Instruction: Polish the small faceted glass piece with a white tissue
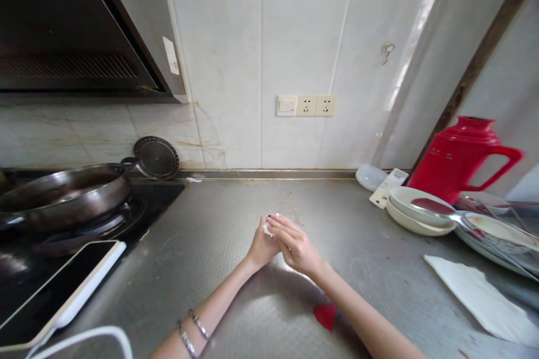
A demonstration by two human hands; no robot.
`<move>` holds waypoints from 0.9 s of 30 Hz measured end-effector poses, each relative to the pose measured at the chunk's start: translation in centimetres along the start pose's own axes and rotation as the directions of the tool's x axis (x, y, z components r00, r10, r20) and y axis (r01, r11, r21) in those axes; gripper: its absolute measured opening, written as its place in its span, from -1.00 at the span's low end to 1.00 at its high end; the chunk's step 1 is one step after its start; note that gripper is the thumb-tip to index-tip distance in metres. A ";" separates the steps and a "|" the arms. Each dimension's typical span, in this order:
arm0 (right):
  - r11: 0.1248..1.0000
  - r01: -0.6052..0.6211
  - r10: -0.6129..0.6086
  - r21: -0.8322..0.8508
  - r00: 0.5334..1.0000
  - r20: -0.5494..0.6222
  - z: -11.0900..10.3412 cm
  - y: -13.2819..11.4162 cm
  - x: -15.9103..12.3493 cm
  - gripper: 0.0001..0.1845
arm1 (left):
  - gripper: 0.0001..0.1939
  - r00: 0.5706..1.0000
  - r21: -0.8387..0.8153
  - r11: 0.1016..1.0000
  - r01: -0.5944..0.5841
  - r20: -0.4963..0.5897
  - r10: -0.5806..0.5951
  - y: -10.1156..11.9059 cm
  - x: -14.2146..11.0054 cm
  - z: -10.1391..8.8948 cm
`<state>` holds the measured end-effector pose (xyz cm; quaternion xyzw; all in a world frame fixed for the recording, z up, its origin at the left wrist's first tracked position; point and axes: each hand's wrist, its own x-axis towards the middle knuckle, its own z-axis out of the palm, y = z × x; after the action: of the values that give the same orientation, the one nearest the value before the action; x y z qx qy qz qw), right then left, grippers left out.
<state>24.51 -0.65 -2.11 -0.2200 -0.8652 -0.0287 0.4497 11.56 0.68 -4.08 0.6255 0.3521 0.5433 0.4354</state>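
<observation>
Over the middle of the metal counter, my two hands are pressed together around a crumpled white tissue (268, 230). A small part of the tissue shows between them. My left hand (261, 248) is closed, its fingers largely covered by my right. Across it lie the fingers of my right hand (297, 244), bent and pressed down on the tissue. Two silver bracelets (191, 332) circle my left forearm. A red patch (325, 315) shows on the counter beside my right forearm; I cannot tell what it is.
A pan (67, 199) stands on the black stove at left, near a phone (63, 291) with a white cable. At right are a red thermos flask (458, 160), stacked bowls (421, 227), a spoon, plates and a folded white napkin (484, 297). Wall sockets (315, 105) are behind.
</observation>
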 end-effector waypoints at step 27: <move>0.996 0.005 -0.004 0.090 1.000 -0.007 -0.3 0.2 -0.5 -0.53 | -0.44 0.998 -0.126 0.990 0.062 0.024 -0.060 -0.2 0.2 -0.5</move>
<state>25.06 -0.66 -2.34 -0.1973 -0.8646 0.0086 0.4620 11.12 0.99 -4.19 0.5911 0.3313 0.5446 0.4942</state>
